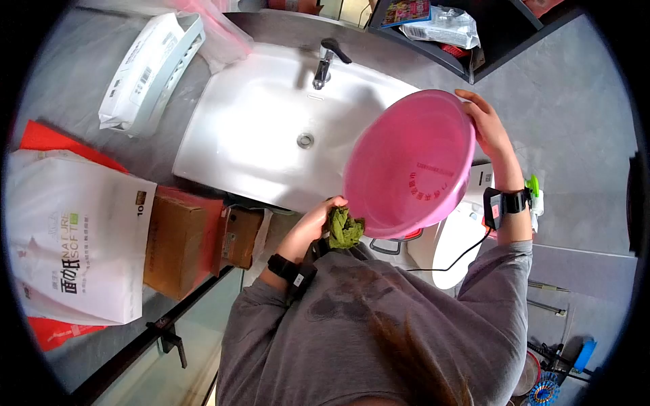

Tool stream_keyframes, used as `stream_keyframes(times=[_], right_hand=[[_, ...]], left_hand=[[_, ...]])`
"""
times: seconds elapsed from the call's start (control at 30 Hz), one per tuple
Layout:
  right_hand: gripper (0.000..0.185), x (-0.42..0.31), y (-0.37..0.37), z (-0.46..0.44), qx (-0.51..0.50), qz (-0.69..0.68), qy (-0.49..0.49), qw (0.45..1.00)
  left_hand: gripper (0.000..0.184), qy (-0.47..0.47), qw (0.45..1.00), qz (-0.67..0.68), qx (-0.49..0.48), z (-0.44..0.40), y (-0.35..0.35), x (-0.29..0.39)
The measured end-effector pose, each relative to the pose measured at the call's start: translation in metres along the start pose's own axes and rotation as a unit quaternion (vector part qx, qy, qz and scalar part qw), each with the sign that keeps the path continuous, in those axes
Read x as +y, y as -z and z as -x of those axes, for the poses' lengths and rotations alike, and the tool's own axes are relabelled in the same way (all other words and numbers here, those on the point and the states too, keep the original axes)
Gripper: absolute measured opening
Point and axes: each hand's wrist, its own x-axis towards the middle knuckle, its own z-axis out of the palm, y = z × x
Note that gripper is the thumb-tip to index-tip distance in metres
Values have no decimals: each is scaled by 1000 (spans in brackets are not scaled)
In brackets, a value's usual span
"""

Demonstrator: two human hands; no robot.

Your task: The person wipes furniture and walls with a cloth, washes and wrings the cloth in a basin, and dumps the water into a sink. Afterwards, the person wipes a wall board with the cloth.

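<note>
A pink plastic basin (pixel 406 162), tilted with its inside facing up toward me, is held over the right part of the white sink (pixel 250 162) and past its edge. My right hand (pixel 486 122) grips the basin's far right rim, fingers curled over the outside. At the near left rim, my left hand (pixel 323 218) is closed around a crumpled green cloth (pixel 344 229) and touches the basin there. The cloth hangs just outside the rim. Printed red marks show on the basin's inner wall. Above the sink's back edge stands a dark-handled faucet (pixel 325 68).
Left of the sink are a white package in a grey basket (pixel 162 95), a large white printed bag (pixel 81 237) and cardboard boxes (pixel 172 243). A dark shelf (pixel 501 40) overhangs the upper right. Below the basin is a white toilet (pixel 453 250).
</note>
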Motion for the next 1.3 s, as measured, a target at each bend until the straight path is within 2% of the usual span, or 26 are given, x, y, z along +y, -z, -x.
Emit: stream_keyframes(times=[0.1,0.17,0.23,0.3,0.37,0.5,0.57,0.6,0.67,0.7,0.77,0.8,0.87,0.9,0.93,0.97,1.0,1.03,1.1,1.17,1.23,1.3], right_hand=[[34,-13,-14,0,-1,0,9,1000],[34,-20,-19,-3,-64,71,36,995],[34,-27,-28,-3,-64,91,54,992],[35,-41,-42,1,-93,124,112,982],[34,-49,-54,2,-89,147,116,978],[33,-44,-62,-15,-86,191,145,967],[31,-43,-65,-17,-81,221,189,953],[29,-41,-67,-19,-80,210,180,958],[28,-40,-67,-16,-69,217,189,955],[27,-39,-67,-14,-60,225,197,952],[27,-36,-64,-11,-52,241,209,946],[27,-33,-63,-11,-44,260,221,939],[28,-37,-65,-2,-40,270,210,939],[30,-38,-64,3,-35,284,199,937],[30,-35,-64,5,-33,282,198,938],[35,-30,-64,8,-11,319,250,914],[41,-25,-63,10,13,356,301,885],[41,-20,-63,14,15,355,301,885],[48,-13,-66,21,33,415,267,869],[54,-8,-69,26,28,400,275,874],[56,-7,-72,33,62,377,286,879],[58,-7,-74,37,77,386,292,872]], left_hand=[[39,15,1000,-19,-12,-9,-1,-5],[17,52,994,90,-28,-18,0,-14],[18,55,995,85,-24,-11,-8,-8],[19,59,995,78,-18,11,-31,4],[21,-20,996,89,18,39,-66,20],[22,12,995,80,61,41,-81,26],[21,-24,992,99,70,43,-82,24],[21,-24,993,97,70,44,-84,24],[20,-102,987,-67,102,49,-88,25],[20,-101,987,-69,103,53,-92,27],[19,-66,995,21,73,58,-98,33],[19,-65,995,20,76,44,-86,28],[18,50,996,11,72,2,-47,11],[18,51,996,9,73,-2,-44,13],[17,49,999,-4,13,-5,-42,15],[17,48,998,-16,-48,-9,-37,17],[17,106,972,55,-201,-21,-33,23],[17,107,972,52,-201,-24,-29,18],[15,61,998,0,2,-26,-28,14],[16,68,998,-13,10,-28,-22,14],[22,19,1000,-17,17,-23,-23,10],[23,14,1000,-12,7,-25,-23,10]])
